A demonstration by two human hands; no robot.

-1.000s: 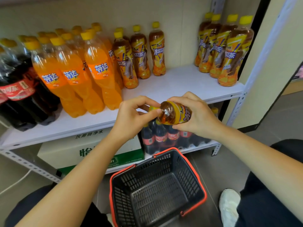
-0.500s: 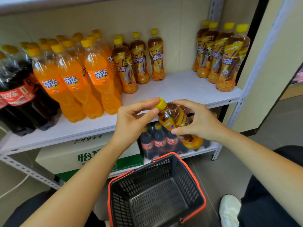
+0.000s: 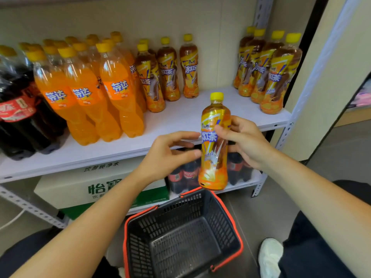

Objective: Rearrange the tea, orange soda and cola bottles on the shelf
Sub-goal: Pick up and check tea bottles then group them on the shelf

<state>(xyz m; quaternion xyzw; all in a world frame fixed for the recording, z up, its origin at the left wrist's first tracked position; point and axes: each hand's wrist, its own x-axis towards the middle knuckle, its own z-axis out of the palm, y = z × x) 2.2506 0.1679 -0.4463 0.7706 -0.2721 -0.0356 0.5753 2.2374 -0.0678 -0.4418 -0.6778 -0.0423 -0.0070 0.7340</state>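
Note:
My right hand point(image 3: 246, 140) grips a tea bottle point(image 3: 214, 125) with a yellow cap, upright in front of the shelf's front edge. My left hand point(image 3: 170, 155) is beside it on the left, fingers spread, its fingertips near the bottle's lower label; contact is unclear. On the white shelf point(image 3: 180, 117) stand cola bottles point(image 3: 18, 109) at far left, orange soda bottles point(image 3: 86, 93) next to them, tea bottles point(image 3: 168, 71) in the middle and another tea group point(image 3: 267, 69) at far right.
A black basket with a red rim point(image 3: 181, 237) sits on the floor below my hands, with nothing in it. The lower shelf holds a white and green carton point(image 3: 96, 187) and small cola bottles point(image 3: 186, 175). A grey upright post point(image 3: 313, 77) bounds the shelf on the right.
The tea bottle has turned from lying sideways to upright and has risen. My left hand has let go of its cap end and now hovers beside the bottle.

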